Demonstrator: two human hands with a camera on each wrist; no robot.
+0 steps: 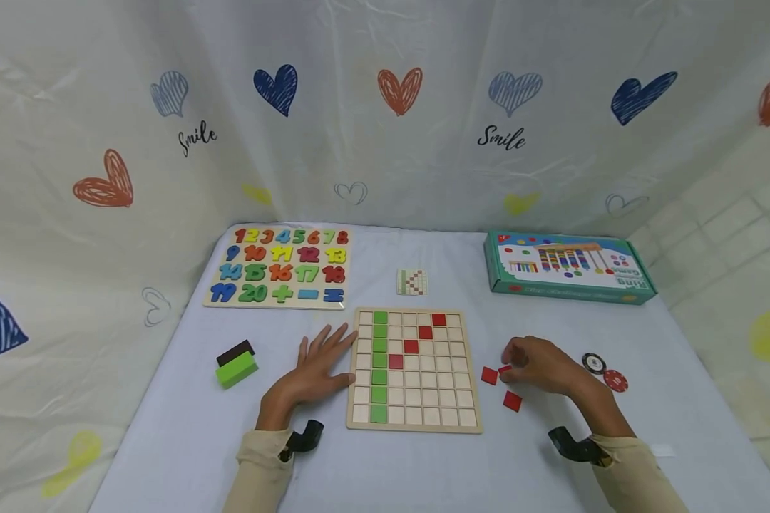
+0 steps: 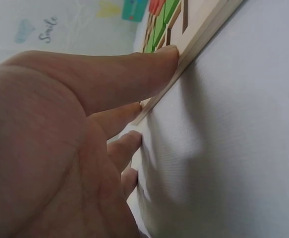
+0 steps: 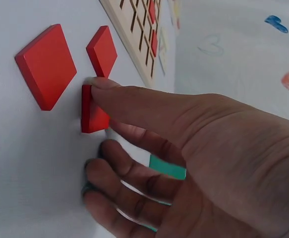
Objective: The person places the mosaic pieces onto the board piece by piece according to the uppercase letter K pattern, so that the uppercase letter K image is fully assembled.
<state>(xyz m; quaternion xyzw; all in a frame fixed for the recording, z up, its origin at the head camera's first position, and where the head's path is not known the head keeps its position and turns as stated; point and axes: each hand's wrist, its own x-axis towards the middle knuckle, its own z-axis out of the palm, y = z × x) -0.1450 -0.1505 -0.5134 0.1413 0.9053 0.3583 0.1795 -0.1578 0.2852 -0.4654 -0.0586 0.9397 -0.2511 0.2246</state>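
A wooden grid board [image 1: 417, 429] lies flat in the middle of the table. It holds a column of green square tiles [image 1: 379, 360] and several red ones [image 1: 426, 333] in a diagonal. My left hand [image 1: 314, 370] rests with spread fingers against the board's left edge; thumb and index fingertip touch the rim. To the right of the board, my right hand [image 1: 542, 365] pinches a red square tile [image 3: 87, 114] between thumb and index finger, the other fingers loosely curled. Two more red tiles lie close by, one [image 1: 490, 375] nearer the board and one [image 1: 512, 401] nearer me.
Behind the board lies a small pattern card [image 1: 412, 282]. A number puzzle [image 1: 274, 269] is at back left, a teal game box [image 1: 571, 267] at back right. Green and black blocks [image 1: 237, 369] sit left; a black chip [image 1: 593, 363] and red chip [image 1: 615, 380] lie beyond my right wrist.
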